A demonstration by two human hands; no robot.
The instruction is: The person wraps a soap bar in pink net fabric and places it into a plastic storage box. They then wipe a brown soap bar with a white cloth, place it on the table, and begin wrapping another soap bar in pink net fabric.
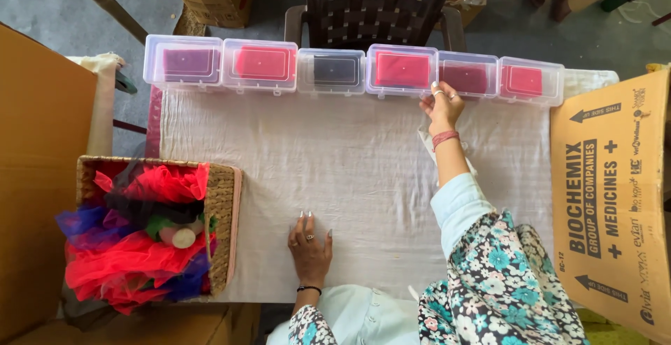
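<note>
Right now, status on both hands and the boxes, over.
Right hand at the front edge of the fifth clear lidded box, grip unclear. Left hand flat on the white cloth, empty. Six boxes in a row; wicker basket of netting left.

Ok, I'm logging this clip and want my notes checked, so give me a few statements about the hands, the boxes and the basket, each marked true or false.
1. Six clear plastic boxes stand in a row along the far edge of the white cloth. True.
2. The right hand reaches up to the row, at the fifth box from the left. True.
3. The left hand is inside the basket. False: it rests flat on the cloth, fingers spread, apart from the wicker basket.
4. The basket holds only white fabric. False: it holds red, blue and purple net fabric.
5. Every box has its lid off. False: the lids look shut.
</note>
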